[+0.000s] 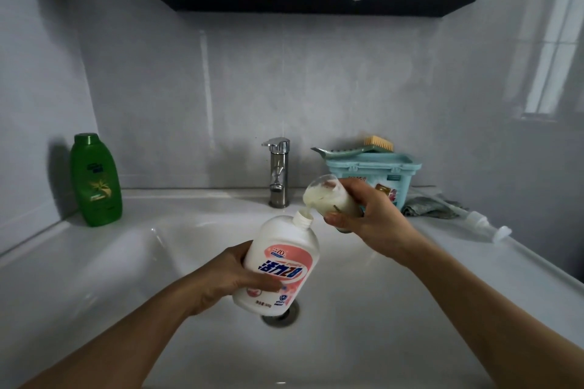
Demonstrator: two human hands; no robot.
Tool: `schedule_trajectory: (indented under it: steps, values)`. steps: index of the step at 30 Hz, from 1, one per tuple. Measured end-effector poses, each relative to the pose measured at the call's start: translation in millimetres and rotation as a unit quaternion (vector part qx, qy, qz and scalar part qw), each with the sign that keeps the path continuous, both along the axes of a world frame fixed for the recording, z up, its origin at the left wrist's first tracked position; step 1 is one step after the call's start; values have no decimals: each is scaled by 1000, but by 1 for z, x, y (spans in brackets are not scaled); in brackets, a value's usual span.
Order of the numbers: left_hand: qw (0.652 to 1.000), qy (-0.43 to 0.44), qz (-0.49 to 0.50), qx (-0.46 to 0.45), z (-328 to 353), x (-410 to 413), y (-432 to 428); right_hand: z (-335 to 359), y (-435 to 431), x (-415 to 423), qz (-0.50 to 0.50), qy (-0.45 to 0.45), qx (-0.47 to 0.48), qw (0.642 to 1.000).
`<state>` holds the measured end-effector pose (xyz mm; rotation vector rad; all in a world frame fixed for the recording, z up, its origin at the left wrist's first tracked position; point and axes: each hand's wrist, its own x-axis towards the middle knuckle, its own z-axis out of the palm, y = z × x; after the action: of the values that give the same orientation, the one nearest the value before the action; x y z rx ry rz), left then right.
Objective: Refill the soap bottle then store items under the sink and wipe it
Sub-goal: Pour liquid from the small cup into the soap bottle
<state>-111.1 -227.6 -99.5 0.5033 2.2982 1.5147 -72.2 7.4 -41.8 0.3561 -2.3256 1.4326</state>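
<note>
My left hand (pixel 235 278) grips a white soap bottle (pixel 279 262) with a pink label, held tilted over the sink basin (pixel 94 278) with its neck open. My right hand (pixel 363 215) grips a small clear bottle (pixel 328 197) tipped mouth-down at the white bottle's neck. Cream-coloured liquid runs from the clear bottle into the white one. A pump cap (pixel 483 226) lies on the counter to the right. A grey-green cloth (pixel 433 207) lies crumpled behind it.
A green bottle (pixel 96 180) stands at the back left of the counter. A chrome tap (pixel 278 172) rises behind the basin. A teal basket (pixel 379 177) with a scrub brush (pixel 366 147) on top sits at the back right. A dark shelf (pixel 316 0) with a white towel hangs above.
</note>
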Motion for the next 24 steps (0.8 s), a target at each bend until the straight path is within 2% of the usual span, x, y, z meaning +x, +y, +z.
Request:
schedule_trajectory:
  steps: [24]
  values:
    - [1000,-2,6,6,0,1,0,1,0,1,8,2,-4,1000]
